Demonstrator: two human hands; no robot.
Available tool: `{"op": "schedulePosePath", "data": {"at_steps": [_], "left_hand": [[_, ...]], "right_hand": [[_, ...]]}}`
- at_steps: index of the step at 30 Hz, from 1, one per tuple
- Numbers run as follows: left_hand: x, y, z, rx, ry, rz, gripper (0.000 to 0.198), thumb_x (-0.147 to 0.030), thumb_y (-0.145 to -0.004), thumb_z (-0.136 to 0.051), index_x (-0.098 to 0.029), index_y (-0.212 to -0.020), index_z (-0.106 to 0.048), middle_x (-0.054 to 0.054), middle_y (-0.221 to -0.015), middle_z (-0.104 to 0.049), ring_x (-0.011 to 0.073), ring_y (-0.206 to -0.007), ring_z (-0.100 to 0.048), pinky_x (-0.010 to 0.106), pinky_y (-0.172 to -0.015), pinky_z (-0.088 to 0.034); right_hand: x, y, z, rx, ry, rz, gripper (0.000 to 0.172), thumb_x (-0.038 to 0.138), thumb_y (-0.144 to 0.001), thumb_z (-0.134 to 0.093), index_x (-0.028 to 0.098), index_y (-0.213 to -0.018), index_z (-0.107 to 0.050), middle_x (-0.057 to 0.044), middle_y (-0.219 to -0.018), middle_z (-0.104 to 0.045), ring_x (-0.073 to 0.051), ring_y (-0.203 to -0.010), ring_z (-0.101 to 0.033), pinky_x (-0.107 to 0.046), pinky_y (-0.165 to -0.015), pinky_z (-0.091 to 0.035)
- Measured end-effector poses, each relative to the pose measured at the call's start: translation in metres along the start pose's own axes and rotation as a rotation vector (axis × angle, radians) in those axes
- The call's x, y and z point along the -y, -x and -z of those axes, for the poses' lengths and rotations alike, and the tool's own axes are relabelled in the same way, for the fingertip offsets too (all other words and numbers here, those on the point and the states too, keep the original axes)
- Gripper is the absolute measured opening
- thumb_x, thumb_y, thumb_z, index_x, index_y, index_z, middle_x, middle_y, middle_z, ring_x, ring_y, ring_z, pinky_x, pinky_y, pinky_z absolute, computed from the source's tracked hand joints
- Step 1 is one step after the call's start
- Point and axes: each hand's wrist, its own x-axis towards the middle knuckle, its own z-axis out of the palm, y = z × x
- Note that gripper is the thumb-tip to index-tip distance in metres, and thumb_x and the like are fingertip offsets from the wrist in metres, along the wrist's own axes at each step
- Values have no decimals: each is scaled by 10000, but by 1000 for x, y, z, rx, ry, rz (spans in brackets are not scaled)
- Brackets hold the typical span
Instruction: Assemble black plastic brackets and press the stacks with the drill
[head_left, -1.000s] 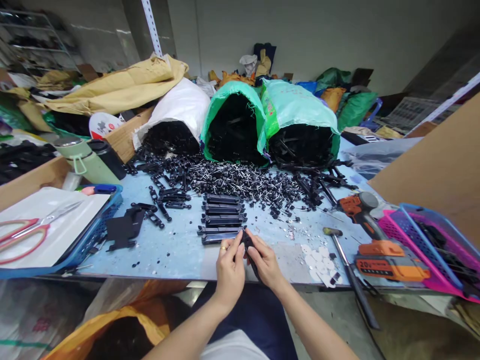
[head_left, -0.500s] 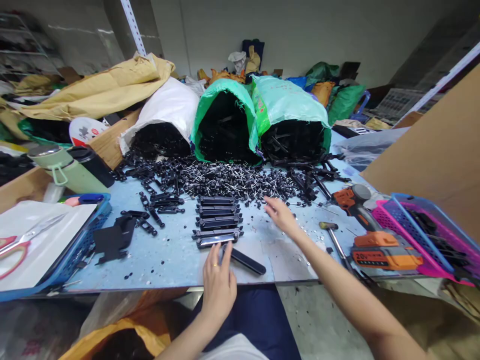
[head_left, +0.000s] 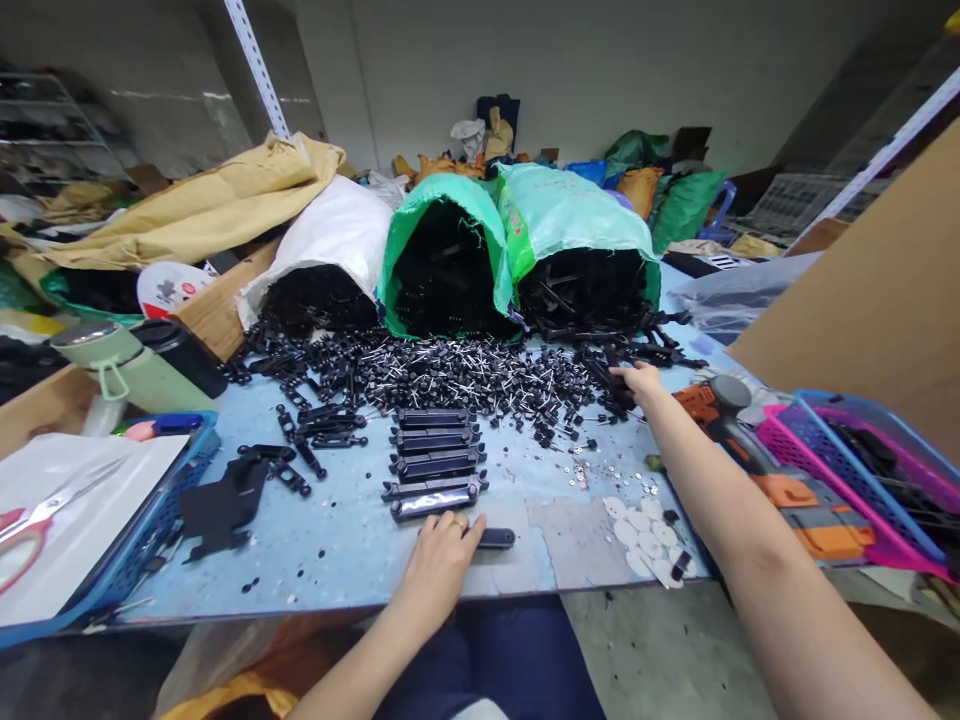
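My left hand (head_left: 441, 556) is curled, palm down, over a black plastic bar (head_left: 496, 540) lying near the table's front edge; the bar's right end sticks out past the fingers. Just beyond it, a row of several assembled black bars (head_left: 439, 465) lies stacked front to back. My right hand (head_left: 637, 382) reaches far out to a heap of long black plastic parts (head_left: 600, 372), its fingers drawn together at the heap. Whatever is between those fingers is too small and dark to make out. Black-headed metal pins (head_left: 472, 375) lie in a wide pile left of this hand.
Green sacks (head_left: 446, 200) and a white sack (head_left: 330, 235) spill black parts at the back. A cordless drill (head_left: 720, 415) lies under my right forearm, beside pink and blue baskets (head_left: 862, 470). White discs (head_left: 641, 535) lie front right. Scissors (head_left: 52, 510) rest on a left-hand tray.
My right hand has moved right and away from me, from the pin pile to the long black parts. My left hand has closed further over the bar, whose angle has levelled.
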Motion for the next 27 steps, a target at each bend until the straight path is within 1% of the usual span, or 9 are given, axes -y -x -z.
{"op": "schedulePosePath", "data": {"at_steps": [1,3,6,8,10,13,17,21,27], "left_hand": [[0,0,-1,8,4,12,474,13,-759,-317,-188,-1162,-467,77,-917,-565,195,-814,-491,331,-695,-383],[-1,-2,-4,23,49,11,386,-85,-805,-379,-181,-1172,-451,78,-937,-556,205,-843,-487,338,-715,-387],[-4,-9,-5,46,148,-25,332,-218,-831,-435,-186,-1161,-447,64,-939,-550,208,-876,-480,336,-746,-389],[-4,-13,-4,75,197,-39,280,-218,-839,-420,-192,-1113,-476,53,-913,-552,199,-863,-483,323,-744,-390],[-3,-16,-1,101,240,-48,258,-209,-842,-406,-195,-1086,-489,50,-917,-550,194,-869,-482,316,-759,-389],[-3,-18,4,130,274,-67,312,-220,-840,-391,-201,-1147,-445,55,-991,-534,200,-942,-465,339,-831,-364],[-9,-20,10,176,290,-66,390,-405,-812,-428,-217,-1153,-427,62,-1035,-513,230,-977,-451,386,-857,-338],[-12,-20,12,169,306,-66,650,-636,-601,-565,-203,-1071,-448,72,-998,-522,258,-932,-467,387,-817,-348],[-6,-12,7,81,356,-86,463,-541,-697,-539,-201,-997,-448,53,-944,-538,219,-877,-505,324,-748,-384]], "right_hand": [[-2,13,1,47,-62,9,382,214,-722,-581,108,-1079,-499,-101,-863,-610,-150,-682,-588,-274,-594,-484],[-9,50,2,280,-162,88,316,234,-720,-581,153,-1022,-536,-45,-817,-607,-114,-630,-574,-231,-569,-479],[-25,121,9,840,-292,275,311,307,-684,-632,185,-960,-555,10,-706,-583,-96,-547,-529,-213,-511,-443],[-35,166,16,1110,-213,442,328,384,-659,-661,191,-909,-575,19,-664,-579,-110,-553,-523,-224,-517,-424],[-44,199,22,1220,-53,668,318,430,-669,-652,198,-880,-597,-7,-756,-613,-143,-670,-555,-246,-601,-424],[-53,222,25,1130,219,919,296,459,-793,-509,225,-959,-581,-28,-877,-625,-167,-769,-567,-256,-654,-396],[-57,230,21,891,490,1052,360,519,-837,-392,214,-942,-552,-32,-811,-612,-166,-706,-568,-245,-578,-341],[-55,239,20,709,627,1154,375,522,-858,-336,203,-887,-531,-25,-776,-582,-149,-659,-547,-248,-544,-292],[-46,254,26,495,680,1273,307,448,-883,-346,196,-885,-519,-24,-760,-558,-149,-652,-512,-274,-556,-253]]}}
